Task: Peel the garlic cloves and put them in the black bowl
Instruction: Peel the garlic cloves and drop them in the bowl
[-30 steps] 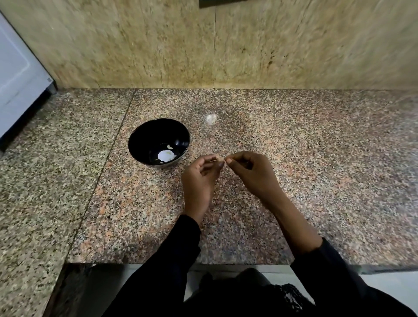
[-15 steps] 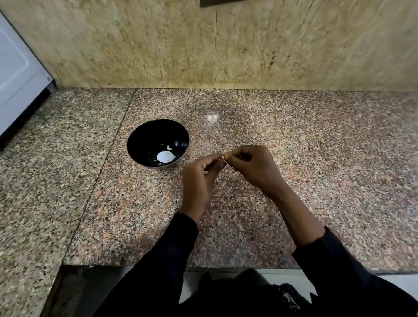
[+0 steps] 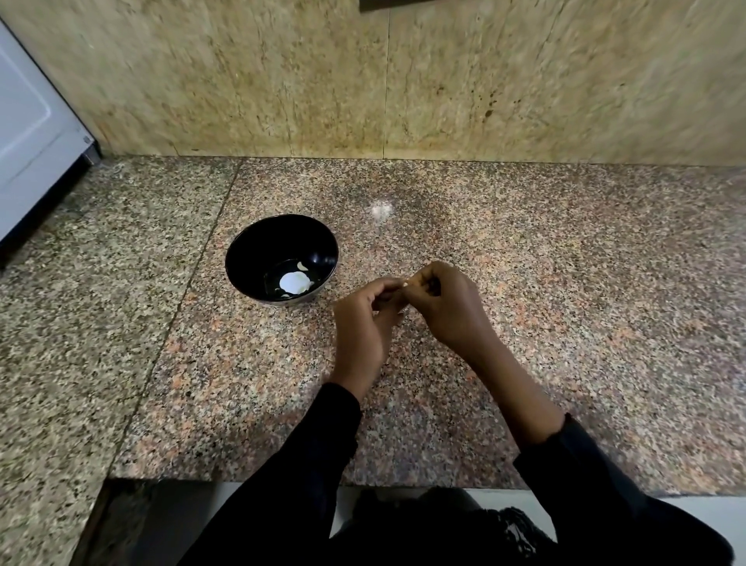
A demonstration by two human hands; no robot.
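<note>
Left hand (image 3: pixel 363 319) and right hand (image 3: pixel 452 307) meeting at frame centre, fingertips pinching garlic clove (image 3: pixel 405 285), likely working skin loose; black bowl (image 3: pixel 258 246) sitting just left, receiving peeled cloves.

a speckled granite counter (image 3: pixel 565 323) fills the middle, pink and grey and black grains all over. a thin seam (image 3: pixel 189 278) runs down it on the left, and the slab (image 3: pixel 80 323) beyond that seam looks paler, more beige. a small bright glare spot (image 3: pixel 381 210) sits on the stone near the back. behind rises a tan stone wall (image 3: pixel 242 81), mottled with green and brown veins, with one upright joint (image 3: pixel 386 89) and a few dark specks at right. a dark edge (image 3: pixel 387 5) cuts in at the top. far left, a white panel (image 3: pixel 28 133) leans into view. below the counter's front edge, a pale floor (image 3: pixel 706 517) shows.
</note>
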